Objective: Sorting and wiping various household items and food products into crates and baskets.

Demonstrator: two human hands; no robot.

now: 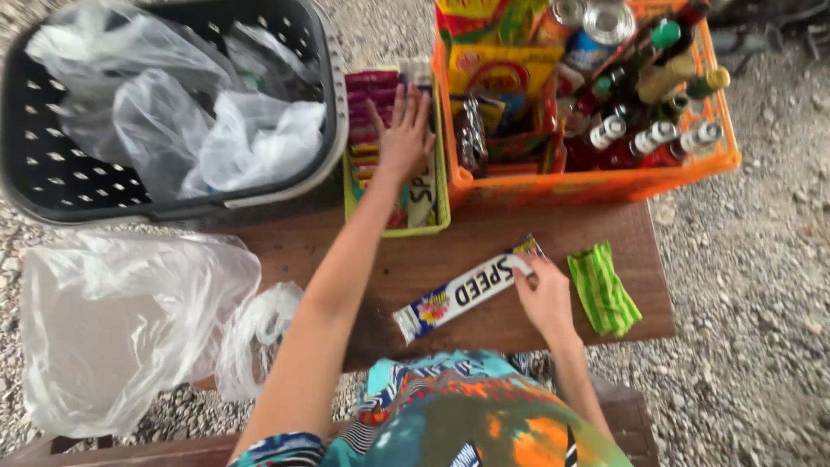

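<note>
My left hand (404,131) reaches forward with fingers spread and rests flat on the snack packets inside a small green tray (440,201). My right hand (545,297) grips the right end of a long white and blue snack packet (458,296) that lies slanted on the brown wooden table (562,229). A green striped packet (603,290) lies just right of that hand.
An orange crate (596,183) with bottles, cans and packets stands at the back right. A black basket (333,95) with clear plastic bags sits at the back left. More clear bags (121,320) hang off the table's left side. Gravel surrounds the table.
</note>
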